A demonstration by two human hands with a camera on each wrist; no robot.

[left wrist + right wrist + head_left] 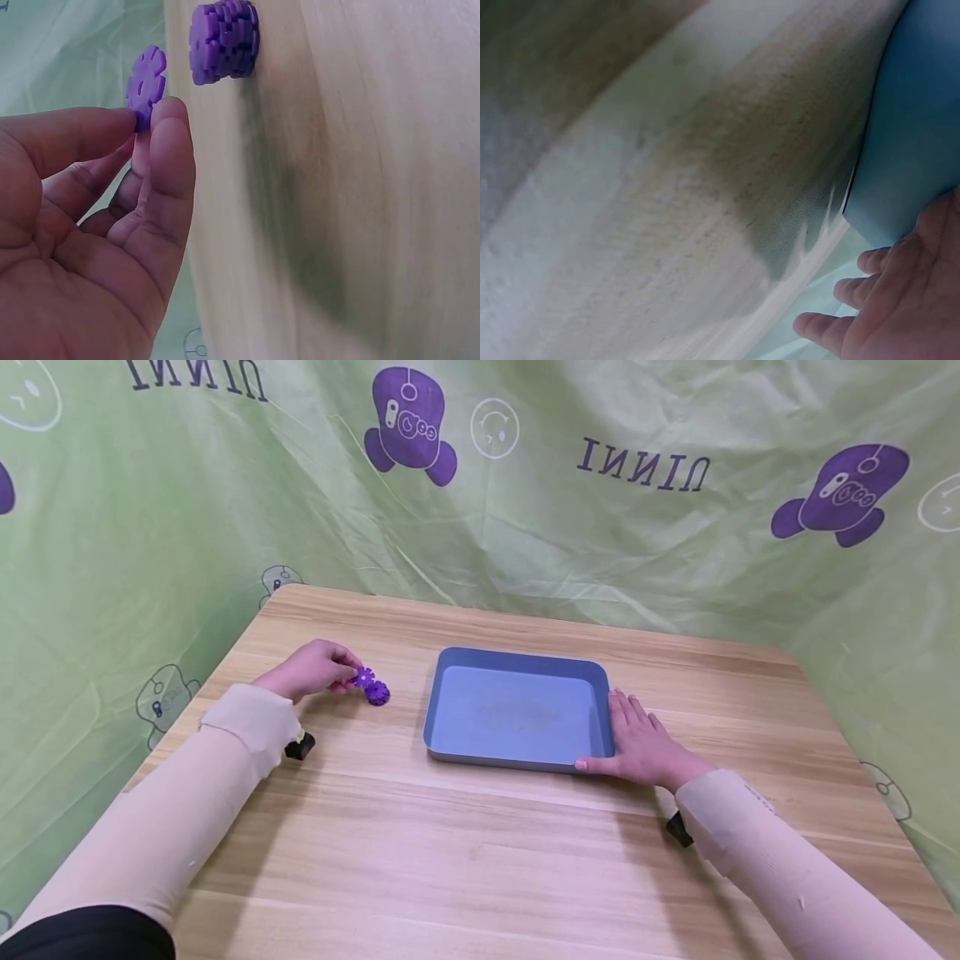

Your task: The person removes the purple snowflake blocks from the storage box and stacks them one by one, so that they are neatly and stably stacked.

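Between thumb and fingertips my left hand (318, 669) pinches a purple flower-shaped disc (147, 84) with a notched edge. Close beside it, a stack of the same purple discs (223, 41) stands on the table; the held disc is apart from the stack in the left wrist view. My right hand (645, 747) rests with spread, straight fingers against the right side of a blue-grey rectangular tray (517, 714), its thumb at the near right corner. Nothing lies in the tray. In the right wrist view the right hand (907, 292) touches the tray's outer wall (915, 135).
The tray stands on a wood-grain table (480, 860), to the right of the disc stack. A green printed cloth (525, 527) hangs behind the table and along its sides. Small black pieces (300, 746) show below both wrists.
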